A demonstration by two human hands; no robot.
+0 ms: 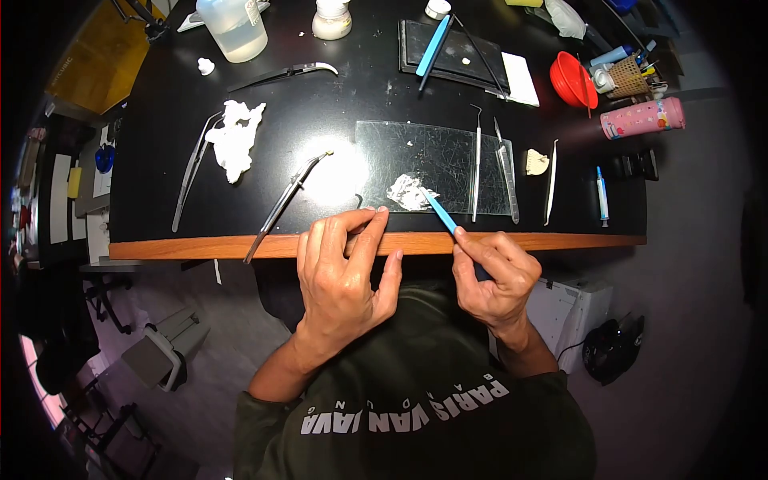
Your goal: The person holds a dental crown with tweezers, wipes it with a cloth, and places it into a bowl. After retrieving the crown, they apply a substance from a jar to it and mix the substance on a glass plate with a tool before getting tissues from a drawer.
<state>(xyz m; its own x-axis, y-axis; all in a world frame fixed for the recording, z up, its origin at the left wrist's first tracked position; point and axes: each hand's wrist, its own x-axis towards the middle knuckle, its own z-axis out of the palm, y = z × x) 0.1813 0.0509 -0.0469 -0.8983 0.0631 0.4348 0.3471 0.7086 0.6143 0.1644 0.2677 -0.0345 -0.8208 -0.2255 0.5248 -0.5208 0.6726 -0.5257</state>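
Note:
My right hand (500,280) pinches a slim blue flat tool (441,214) between thumb and fingers. Its far tip touches a crumpled silvery-white heap (408,192) on a scratched glass plate (384,144). At the front edge of the plate, my left hand (342,268) has bent fingers and a thumb held apart, with the index fingertip by the glass. Close to that fingertip lies a small dark hooked piece (358,199). A thin metal probe (478,160) and pointed tweezers (506,172) rest on the plate's right side.
Left are a needle-holder-like tool (288,196), curved tweezers (192,176) and crumpled white tissue (238,140). Right are a carving tool (552,184), a cream-coloured lump (537,162) and a blue syringe (602,198). Behind stand a bottle (234,32), red bowl (570,82) and pink flask (642,118).

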